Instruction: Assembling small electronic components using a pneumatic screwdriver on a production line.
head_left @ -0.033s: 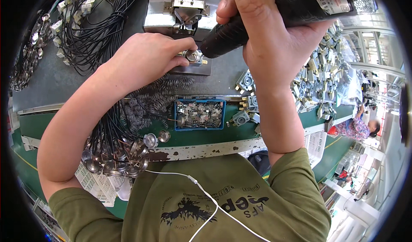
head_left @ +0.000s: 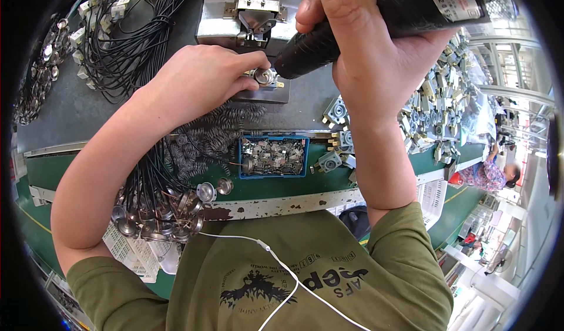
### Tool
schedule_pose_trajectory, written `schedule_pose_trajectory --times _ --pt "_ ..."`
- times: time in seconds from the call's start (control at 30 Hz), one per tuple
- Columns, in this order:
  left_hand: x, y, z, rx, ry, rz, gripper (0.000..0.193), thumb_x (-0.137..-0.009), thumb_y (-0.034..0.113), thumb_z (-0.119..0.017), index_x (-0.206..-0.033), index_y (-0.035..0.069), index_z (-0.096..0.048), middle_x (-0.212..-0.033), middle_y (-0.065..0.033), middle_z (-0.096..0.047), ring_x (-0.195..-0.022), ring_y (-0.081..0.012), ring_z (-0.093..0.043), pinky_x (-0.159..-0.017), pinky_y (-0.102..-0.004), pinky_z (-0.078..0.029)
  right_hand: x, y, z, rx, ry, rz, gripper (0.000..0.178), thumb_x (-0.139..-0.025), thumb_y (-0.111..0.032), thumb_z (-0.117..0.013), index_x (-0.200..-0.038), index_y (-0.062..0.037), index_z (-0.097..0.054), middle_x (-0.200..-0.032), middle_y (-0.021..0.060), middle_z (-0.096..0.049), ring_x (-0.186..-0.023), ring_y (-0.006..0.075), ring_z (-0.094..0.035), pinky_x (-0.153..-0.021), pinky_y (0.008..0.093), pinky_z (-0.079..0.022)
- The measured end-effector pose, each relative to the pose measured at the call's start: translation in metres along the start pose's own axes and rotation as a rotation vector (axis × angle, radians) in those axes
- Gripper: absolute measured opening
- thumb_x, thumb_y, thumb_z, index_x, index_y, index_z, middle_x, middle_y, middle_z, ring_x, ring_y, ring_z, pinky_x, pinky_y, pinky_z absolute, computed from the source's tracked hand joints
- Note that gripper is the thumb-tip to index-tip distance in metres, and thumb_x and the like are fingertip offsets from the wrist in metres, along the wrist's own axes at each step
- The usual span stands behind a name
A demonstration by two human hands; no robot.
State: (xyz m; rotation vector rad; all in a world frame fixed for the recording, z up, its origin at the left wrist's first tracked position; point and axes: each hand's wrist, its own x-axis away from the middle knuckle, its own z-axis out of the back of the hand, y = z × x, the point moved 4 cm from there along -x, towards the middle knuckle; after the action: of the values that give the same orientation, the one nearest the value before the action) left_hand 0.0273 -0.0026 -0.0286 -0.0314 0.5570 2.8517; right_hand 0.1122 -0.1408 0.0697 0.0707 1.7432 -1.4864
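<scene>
My left hand [head_left: 202, 75] is closed, thumb and forefinger pinching a small round metal part [head_left: 264, 76] with a brass tab beside it. That part rests on a flat metal block [head_left: 276, 95] on the grey bench. My right hand [head_left: 376, 55] is wrapped round a black handheld power tool [head_left: 399, 5], which has a label on its thick body and a mesh vent at its end. The tapered nose of this tool [head_left: 288, 65] points down-left, close to the round part. Whether the two touch, I cannot tell.
A metal fixture [head_left: 257, 14] stands behind the block. Black cables with white connectors [head_left: 126, 61] lie left, springs [head_left: 197, 149] and a blue tray of small metal pieces [head_left: 273, 174] nearer. Thermostat-like parts [head_left: 435, 108] are heaped right; round metal caps [head_left: 158, 222] hang at the front edge.
</scene>
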Motion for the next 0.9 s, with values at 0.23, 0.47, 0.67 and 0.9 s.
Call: schedule_pose_trajectory --times 0.23,0.47,0.67,0.9 --pt "0.001 -0.002 -0.002 -0.007 0.009 -0.011 0.027 -0.097 0.031 -0.065 -0.12 0.017 -0.063 -0.086 -0.0095 -0.073 -0.087 -0.0321 -0.072 -0.073 -0.046 -0.056 0.005 0.005 -0.006 0.035 0.0 0.019 0.014 -0.088 0.005 -0.079 -0.099 0.003 -0.07 -0.081 0.0073 -0.072 -0.07 0.0111 -0.069 -0.061 0.0236 -0.055" --pt "-0.001 -0.003 -0.003 -0.021 0.035 -0.036 0.025 -0.097 0.029 -0.065 -0.12 0.017 -0.063 -0.085 -0.0104 -0.072 -0.087 -0.0328 -0.072 -0.074 -0.0467 -0.055 0.002 0.014 -0.005 -0.107 -0.041 0.078 0.019 -0.087 0.01 -0.076 -0.102 0.0051 -0.064 -0.085 0.0103 -0.072 -0.07 0.0145 -0.072 -0.061 0.0263 -0.059" --pt "0.003 -0.008 -0.008 -0.034 0.05 -0.07 0.024 -0.097 0.028 -0.066 -0.119 0.018 -0.063 -0.084 -0.0088 -0.072 -0.085 -0.0312 -0.072 -0.072 -0.0458 -0.055 0.014 0.003 -0.027 -0.173 0.07 -0.077 0.028 -0.087 0.01 -0.076 -0.11 0.0043 -0.061 -0.085 0.0103 -0.072 -0.07 0.0156 -0.072 -0.061 0.0274 -0.06" --pt "0.003 -0.002 -0.007 -0.088 0.097 -0.122 0.021 -0.098 0.028 -0.065 -0.117 0.018 -0.064 -0.084 -0.0081 -0.072 -0.085 -0.0289 -0.072 -0.07 -0.043 -0.055 0.024 0.017 -0.017 -0.301 0.125 -0.085 0.028 -0.088 0.008 -0.076 -0.11 0.0034 -0.061 -0.084 0.0093 -0.071 -0.068 0.0151 -0.071 -0.059 0.0273 -0.059"
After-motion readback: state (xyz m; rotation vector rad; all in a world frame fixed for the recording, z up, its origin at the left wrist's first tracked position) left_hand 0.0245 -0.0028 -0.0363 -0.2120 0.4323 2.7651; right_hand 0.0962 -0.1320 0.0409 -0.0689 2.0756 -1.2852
